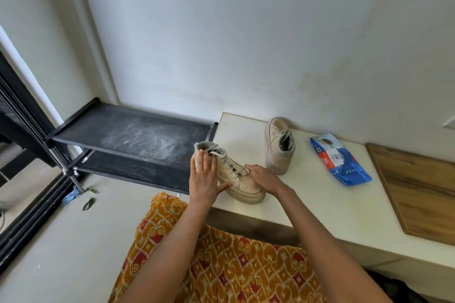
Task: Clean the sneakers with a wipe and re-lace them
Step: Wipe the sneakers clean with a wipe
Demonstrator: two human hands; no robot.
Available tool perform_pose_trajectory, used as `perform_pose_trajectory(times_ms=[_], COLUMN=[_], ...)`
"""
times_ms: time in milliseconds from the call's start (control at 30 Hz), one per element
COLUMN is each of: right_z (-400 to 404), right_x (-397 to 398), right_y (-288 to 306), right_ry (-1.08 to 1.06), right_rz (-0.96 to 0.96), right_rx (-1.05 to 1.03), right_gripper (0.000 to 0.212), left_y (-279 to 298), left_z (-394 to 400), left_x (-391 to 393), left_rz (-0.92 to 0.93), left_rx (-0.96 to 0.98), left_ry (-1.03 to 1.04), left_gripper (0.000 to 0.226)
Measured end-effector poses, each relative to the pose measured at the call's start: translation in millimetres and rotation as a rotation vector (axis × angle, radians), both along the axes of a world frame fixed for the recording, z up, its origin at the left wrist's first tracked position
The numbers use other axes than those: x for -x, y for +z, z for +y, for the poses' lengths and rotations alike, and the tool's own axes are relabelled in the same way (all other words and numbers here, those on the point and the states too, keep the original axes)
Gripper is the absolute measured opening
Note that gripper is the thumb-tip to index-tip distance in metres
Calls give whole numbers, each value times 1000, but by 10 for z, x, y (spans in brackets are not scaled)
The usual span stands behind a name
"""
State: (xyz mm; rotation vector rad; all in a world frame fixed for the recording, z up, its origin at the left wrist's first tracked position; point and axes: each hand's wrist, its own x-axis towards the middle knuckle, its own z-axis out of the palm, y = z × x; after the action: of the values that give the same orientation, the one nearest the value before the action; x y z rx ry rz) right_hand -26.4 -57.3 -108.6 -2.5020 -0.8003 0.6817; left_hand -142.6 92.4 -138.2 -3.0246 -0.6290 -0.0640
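Two beige high-top sneakers stand on a low white table. The near sneaker is at the table's front left corner, laced, toe pointing right. My left hand lies flat against its near side and heel, fingers spread, thumb along the sole. My right hand rests over the toe and lower laces. Whether a wipe lies under either hand is not visible. The second sneaker stands behind, laced, toe pointing away. A blue wipe pack lies to the right.
A black two-tier shoe rack with a dusty top shelf stands left of the table against the wall. A wooden board covers the table's right end. My patterned orange garment fills the foreground. Scraps lie on the floor by a dark door frame.
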Motion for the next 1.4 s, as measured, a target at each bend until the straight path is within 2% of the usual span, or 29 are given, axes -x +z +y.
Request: perform_pose_trajectory(times_ms=[267,367,433,500,567,633,733,800,900,1067,1267,1400], right_z=[-402,-396,-328,-244,-138,6,211,280,259,-51,-569,-769], right_x=[169,153,99,28,-40,-90,-89,-95,-78,-142,67,210], right_y=[-38,35,126,169,144,106,63,-27,-154,-150,-195,-220], right_ry=[-17,-33,-26,-10,-19,-95,-210,-172,-66,35,-88,-226], right_rz=[-204,-220,-227,-246,-310,-404,-467,-437,-358,-466,-392,-152], right_rx=[-96,-50,-3,68,98,14,-118,-98,-66,131,110,-30], right_gripper=[26,25,33,41,39,31,25,24,27,30,26,25], left_y=[39,96,180,245,308,372,333,293,258,223,217,202], left_z=[-14,-8,-19,-38,-61,-89,-86,-54,-3,-29,-70,-111], left_x=[10,-6,-12,-30,-87,-173,-311,-342,-340,-322,-309,-310], left_rz=[24,7,-154,-402,-556,-509,-236,-137,-99,-46,-40,-40], left_rx=[52,209,335,298,238,235,128,59,-1,-44,-88,-76], left_ry=[-22,-31,-17,-33,-65,-91,-127,-140,-140,-104,-76,-54], left_gripper=[98,96,85,67,54,52,63,65,68,69,67,67])
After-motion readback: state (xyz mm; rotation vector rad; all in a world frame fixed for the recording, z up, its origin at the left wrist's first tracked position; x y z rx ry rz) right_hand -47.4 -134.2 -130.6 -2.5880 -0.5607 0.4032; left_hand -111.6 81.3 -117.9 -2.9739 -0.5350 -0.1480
